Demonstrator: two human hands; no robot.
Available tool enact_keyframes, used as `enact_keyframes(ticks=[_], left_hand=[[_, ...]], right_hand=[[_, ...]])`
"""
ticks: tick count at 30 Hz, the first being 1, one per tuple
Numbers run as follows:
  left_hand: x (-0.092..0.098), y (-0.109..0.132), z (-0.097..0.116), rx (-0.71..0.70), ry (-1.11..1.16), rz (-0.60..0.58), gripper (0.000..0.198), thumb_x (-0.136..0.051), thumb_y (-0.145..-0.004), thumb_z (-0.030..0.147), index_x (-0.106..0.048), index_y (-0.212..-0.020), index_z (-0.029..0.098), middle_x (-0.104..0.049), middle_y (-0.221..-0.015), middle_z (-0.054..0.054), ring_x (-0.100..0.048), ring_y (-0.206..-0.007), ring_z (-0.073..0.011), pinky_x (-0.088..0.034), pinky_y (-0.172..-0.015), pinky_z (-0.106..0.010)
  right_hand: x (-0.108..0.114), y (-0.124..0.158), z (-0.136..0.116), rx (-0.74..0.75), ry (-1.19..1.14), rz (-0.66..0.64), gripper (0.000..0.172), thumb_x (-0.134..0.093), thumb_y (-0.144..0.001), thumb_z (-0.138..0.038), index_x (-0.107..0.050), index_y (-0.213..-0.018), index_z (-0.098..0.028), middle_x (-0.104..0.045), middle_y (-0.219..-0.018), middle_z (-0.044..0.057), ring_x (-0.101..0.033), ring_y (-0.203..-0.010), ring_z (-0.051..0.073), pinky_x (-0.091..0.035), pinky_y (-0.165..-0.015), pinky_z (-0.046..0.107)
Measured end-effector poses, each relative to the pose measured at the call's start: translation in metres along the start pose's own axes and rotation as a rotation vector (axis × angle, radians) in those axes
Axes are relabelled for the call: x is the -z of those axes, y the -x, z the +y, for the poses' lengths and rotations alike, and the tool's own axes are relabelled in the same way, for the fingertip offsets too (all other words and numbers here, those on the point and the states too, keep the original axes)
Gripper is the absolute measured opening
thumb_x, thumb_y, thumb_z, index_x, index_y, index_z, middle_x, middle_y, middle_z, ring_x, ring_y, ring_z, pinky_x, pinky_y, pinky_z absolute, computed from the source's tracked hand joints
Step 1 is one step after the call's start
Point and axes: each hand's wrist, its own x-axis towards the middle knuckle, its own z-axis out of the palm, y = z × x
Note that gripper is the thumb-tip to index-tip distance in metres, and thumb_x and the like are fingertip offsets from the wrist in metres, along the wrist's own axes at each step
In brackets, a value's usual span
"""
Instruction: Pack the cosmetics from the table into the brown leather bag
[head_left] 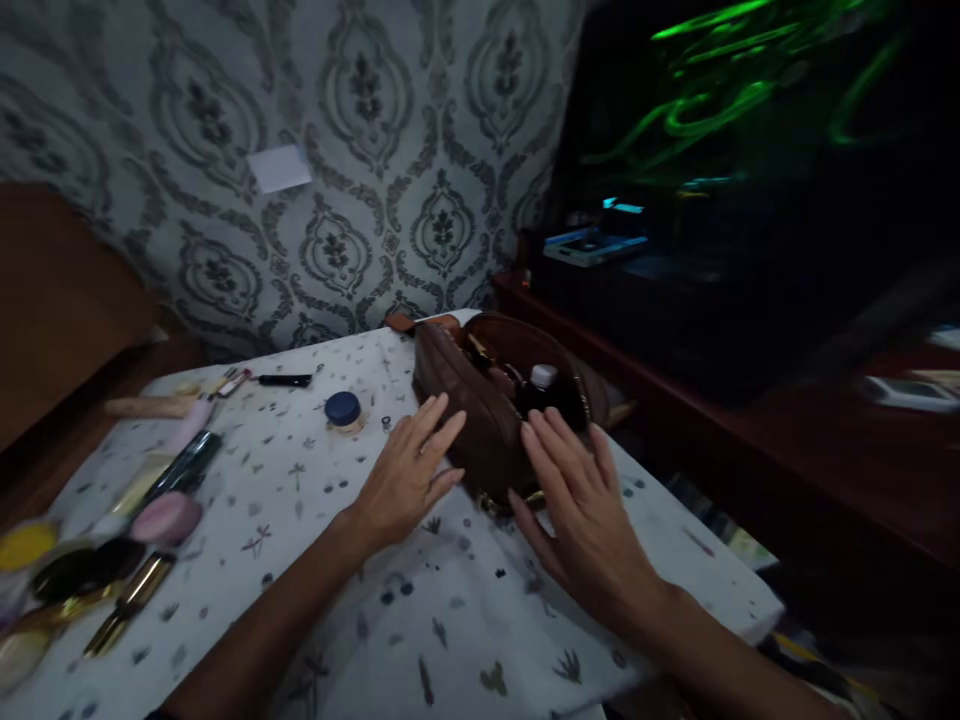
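A brown zip bag sits open on the printed tablecloth, near the back corner of the table. Inside it I see a dark bottle with a white cap and other items too dim to name. My left hand is at the bag's left side, fingers stretched out and holding nothing. At the front right edge of the bag is my right hand, its fingers apart, seemingly against the bag's rim. A small jar with a blue lid stands left of the bag.
Cosmetics lie along the table's left side: a pink round item, a dark tube, a gold-and-black stick and a yellow round item. Behind is a patterned wall. A dark reddish cabinet stands at the right.
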Motion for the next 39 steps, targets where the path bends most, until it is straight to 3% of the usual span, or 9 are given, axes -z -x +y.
enact_keyframes(ticks=[4,9,14,19,24,27,29,34,39], left_hand=[[0.0,0.037,-0.016,-0.024,-0.089,-0.038,0.049,-0.04,-0.103,0.036,-0.032,-0.148,0.021,-0.044,-0.153,-0.018,-0.038,-0.146,-0.0261,-0.038,-0.115,-0.052],[0.005,0.07,-0.041,-0.036,-0.221,0.052,0.031,-0.046,-0.1,0.026,-0.052,-0.128,0.015,-0.055,-0.142,-0.019,-0.049,-0.137,-0.027,-0.041,-0.112,-0.053],[0.014,0.08,-0.06,0.109,-0.198,0.169,0.024,-0.046,-0.099,0.02,-0.056,-0.12,0.014,-0.058,-0.135,-0.018,-0.05,-0.133,-0.0269,-0.044,-0.11,-0.051],[0.015,0.08,-0.068,0.223,-0.091,0.238,0.025,-0.045,-0.098,0.018,-0.055,-0.12,0.012,-0.058,-0.128,-0.016,-0.049,-0.128,-0.0253,-0.045,-0.109,-0.048],[0.013,0.083,-0.071,0.313,0.017,0.258,0.025,-0.043,-0.094,0.013,-0.055,-0.116,0.015,-0.057,-0.12,-0.013,-0.05,-0.12,-0.0251,-0.046,-0.105,-0.047],[0.013,0.084,-0.075,0.435,0.116,0.285,0.027,-0.043,-0.091,0.01,-0.053,-0.115,0.015,-0.056,-0.115,-0.012,-0.051,-0.114,-0.0248,-0.047,-0.101,-0.045],[0.011,0.085,-0.08,0.532,0.169,0.318,0.03,-0.044,-0.087,0.008,-0.05,-0.116,0.015,-0.055,-0.114,-0.012,-0.051,-0.113,-0.0248,-0.047,-0.102,-0.045],[0.001,0.088,-0.094,0.681,0.302,0.367,0.055,-0.051,-0.082,0.01,-0.037,-0.134,0.015,-0.048,-0.135,-0.017,-0.044,-0.132,-0.0278,-0.036,-0.115,-0.049],[-0.006,0.089,-0.102,0.66,0.431,0.273,0.073,-0.051,-0.08,0.01,-0.024,-0.148,0.014,-0.039,-0.152,-0.02,-0.036,-0.144,-0.0299,-0.029,-0.121,-0.051]], right_hand=[[-0.008,0.006,-0.007,-0.001,-0.012,0.027,0.077,-0.049,-0.095,-0.019,-0.009,-0.16,-0.009,-0.037,-0.156,0.023,-0.019,-0.152,0.033,-0.023,-0.118,0.063],[-0.013,0.016,-0.022,0.017,-0.05,0.01,0.078,-0.049,-0.094,-0.02,-0.008,-0.161,-0.014,-0.026,-0.162,0.02,-0.016,-0.152,0.034,-0.025,-0.117,0.066],[-0.016,0.022,-0.042,0.116,-0.153,-0.025,0.06,-0.05,-0.093,-0.016,-0.037,-0.151,-0.02,-0.035,-0.158,0.018,-0.023,-0.15,0.034,-0.036,-0.112,0.065],[-0.039,0.007,-0.072,0.243,-0.409,-0.103,0.035,-0.051,-0.091,-0.015,-0.058,-0.126,-0.018,-0.052,-0.145,0.018,-0.043,-0.141,0.03,-0.051,-0.103,0.053],[-0.098,-0.034,-0.107,-0.016,-0.797,-0.275,0.032,-0.05,-0.09,-0.023,-0.065,-0.118,-0.018,-0.06,-0.135,0.016,-0.057,-0.127,0.027,-0.051,-0.101,0.049],[-0.144,-0.066,-0.118,-0.416,-1.07,-0.359,0.031,-0.057,-0.079,-0.031,-0.067,-0.105,-0.017,-0.07,-0.109,0.011,-0.067,-0.102,0.026,-0.054,-0.093,0.046],[-0.171,-0.086,-0.12,-0.681,-1.087,-0.331,0.036,-0.059,-0.074,-0.037,-0.064,-0.102,-0.016,-0.069,-0.096,0.01,-0.066,-0.092,0.026,-0.054,-0.087,0.048],[-0.209,-0.108,-0.117,-0.828,-1.027,-0.148,0.065,-0.059,-0.073,-0.047,-0.046,-0.128,-0.016,-0.054,-0.131,0.019,-0.051,-0.124,0.033,-0.04,-0.105,0.055],[-0.218,-0.105,-0.119,-0.67,-1.096,-0.192,0.087,-0.062,-0.072,-0.051,-0.03,-0.145,-0.017,-0.047,-0.145,0.021,-0.049,-0.131,0.034,-0.038,-0.107,0.052]])
